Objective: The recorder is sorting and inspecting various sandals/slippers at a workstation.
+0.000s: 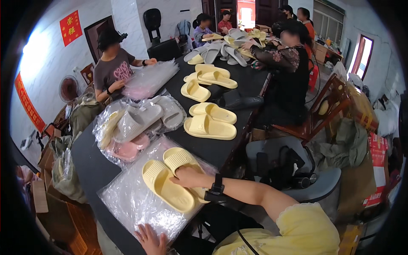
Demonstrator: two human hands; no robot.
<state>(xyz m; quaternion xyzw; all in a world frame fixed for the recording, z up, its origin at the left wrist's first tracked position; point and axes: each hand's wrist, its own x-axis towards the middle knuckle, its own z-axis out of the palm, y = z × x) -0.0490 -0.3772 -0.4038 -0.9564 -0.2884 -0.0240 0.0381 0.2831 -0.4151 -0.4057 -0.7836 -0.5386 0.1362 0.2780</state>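
A pair of pale yellow slippers (168, 183) lies over a stack of clear plastic bags (127, 193) at the near end of the table. My right hand (187, 177), with a black band on its wrist, grips the pair where the two slippers meet. Its fingertips are partly hidden by the right slipper's strap. Against the lower edge of the bags rests my left hand (149, 240), fingers spread and holding nothing. Just beyond the bags sits a pile of bagged grey, pink and yellow slippers (142, 121).
More yellow slippers (211, 127) line the black table (95, 159), with a grey heap (212, 53) farther off. A person (114, 63) at the left handles plastic bags; another (284, 63) works at the right. A grey chair (278, 155) and cardboard boxes (70, 212) flank the table.
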